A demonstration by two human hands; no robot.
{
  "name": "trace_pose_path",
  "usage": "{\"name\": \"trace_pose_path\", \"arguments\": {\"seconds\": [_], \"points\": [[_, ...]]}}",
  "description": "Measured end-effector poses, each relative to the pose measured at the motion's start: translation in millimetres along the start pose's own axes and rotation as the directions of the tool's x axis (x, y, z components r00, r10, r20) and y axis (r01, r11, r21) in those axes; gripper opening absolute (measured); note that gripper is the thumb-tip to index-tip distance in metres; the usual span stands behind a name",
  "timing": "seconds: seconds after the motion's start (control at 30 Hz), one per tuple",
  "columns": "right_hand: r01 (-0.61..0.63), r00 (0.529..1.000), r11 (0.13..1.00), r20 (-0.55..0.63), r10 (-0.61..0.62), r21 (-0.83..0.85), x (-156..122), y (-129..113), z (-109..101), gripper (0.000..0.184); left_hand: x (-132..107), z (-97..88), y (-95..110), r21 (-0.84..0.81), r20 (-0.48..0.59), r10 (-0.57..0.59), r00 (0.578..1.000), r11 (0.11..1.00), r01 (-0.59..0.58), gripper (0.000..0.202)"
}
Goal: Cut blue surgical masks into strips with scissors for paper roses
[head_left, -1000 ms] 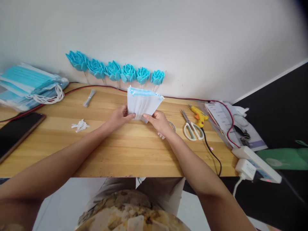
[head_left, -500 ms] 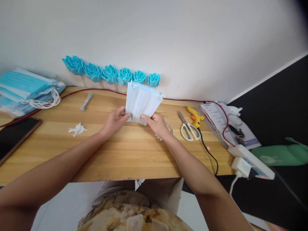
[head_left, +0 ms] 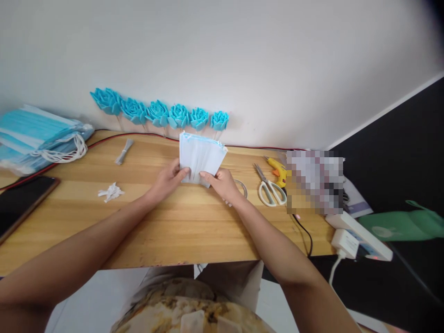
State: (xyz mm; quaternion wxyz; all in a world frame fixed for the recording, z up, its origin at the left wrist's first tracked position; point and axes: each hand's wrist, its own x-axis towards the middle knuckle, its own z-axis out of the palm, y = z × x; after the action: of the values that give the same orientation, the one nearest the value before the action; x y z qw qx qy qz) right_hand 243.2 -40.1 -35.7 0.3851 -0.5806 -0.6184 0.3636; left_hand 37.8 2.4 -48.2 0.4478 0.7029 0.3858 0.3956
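Between my two hands, a stack of face masks (head_left: 201,155) is held up over the middle of the table, white side towards me, with pale blue layers along the top edge. My left hand (head_left: 173,176) grips its lower left side, thumb in front and fingers behind. At the lower right, my right hand (head_left: 222,184) pinches the stack the same way. A roll of tape (head_left: 243,187) lies partly hidden behind my right hand. Beyond the stack, blue flowers (head_left: 179,115) on thin stems lean in a row against the wall.
On the wooden table (head_left: 152,236) lie scissors (head_left: 271,190), a yellow glue gun (head_left: 276,167), white scraps (head_left: 111,192), a grey bundle of ties (head_left: 125,151) and a phone (head_left: 26,199). More masks (head_left: 38,132) are piled at left. A power strip (head_left: 374,240) sits at the right edge.
The mask stack has come slightly lower and nearer, still in both hands. The whole view has shifted a little; the other things lie as before.
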Motion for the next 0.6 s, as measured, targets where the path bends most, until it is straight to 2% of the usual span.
{"name": "trace_pose_path", "arguments": {"seconds": [0.1, 0.17, 0.27, 0.33, 0.37, 0.43, 0.5, 0.6], "points": [[0.006, 1.000, 1.000, -0.022, -0.007, -0.027, 0.2, -0.5, -0.5, 0.047, -2.8, -3.2, 6.9, -0.013, -0.055, 0.047, 0.997, 0.999, -0.048, 0.044], [0.004, 0.999, 0.999, -0.032, -0.005, -0.048, 0.2, -1.3, -0.3, 0.047, -4.8, -3.5, 10.6, -0.033, -0.093, 0.081, 0.992, 0.996, -0.084, 0.048], [0.024, 0.999, 0.996, -0.033, -0.027, -0.081, -0.9, -4.6, 0.7, 0.046, -4.2, 1.3, 10.5, -0.131, -0.082, 0.113, 0.990, 0.984, -0.123, 0.067], [0.055, 0.998, 0.993, -0.025, -0.058, -0.104, -2.3, -7.9, 1.2, 0.046, -1.7, 6.7, 7.8, -0.121, -0.097, 0.096, 0.991, 0.987, -0.107, 0.086], [0.069, 0.997, 0.991, -0.019, -0.072, -0.115, -3.1, -9.6, 1.4, 0.046, -0.4, 9.1, 6.5, -0.091, -0.125, 0.063, 0.990, 0.993, -0.075, 0.089], [0.091, 0.996, 0.987, -0.008, -0.093, -0.131, -4.7, -12.3, 1.3, 0.047, 1.1, 12.1, 5.1, -0.043, -0.172, -0.039, 0.984, 0.999, 0.032, 0.077], [0.112, 0.993, 0.984, -0.011, -0.114, -0.139, -5.9, -13.8, 0.6, 0.046, 1.0, 12.2, 5.6, -0.047, -0.165, -0.131, 0.978, 0.991, 0.125, 0.056], [0.131, 0.990, 0.982, -0.037, -0.137, -0.135, -6.3, -13.1, -1.2, 0.048, -0.4, 8.8, 8.4, -0.085, -0.138, -0.129, 0.982, 0.989, 0.118, 0.041]]}}
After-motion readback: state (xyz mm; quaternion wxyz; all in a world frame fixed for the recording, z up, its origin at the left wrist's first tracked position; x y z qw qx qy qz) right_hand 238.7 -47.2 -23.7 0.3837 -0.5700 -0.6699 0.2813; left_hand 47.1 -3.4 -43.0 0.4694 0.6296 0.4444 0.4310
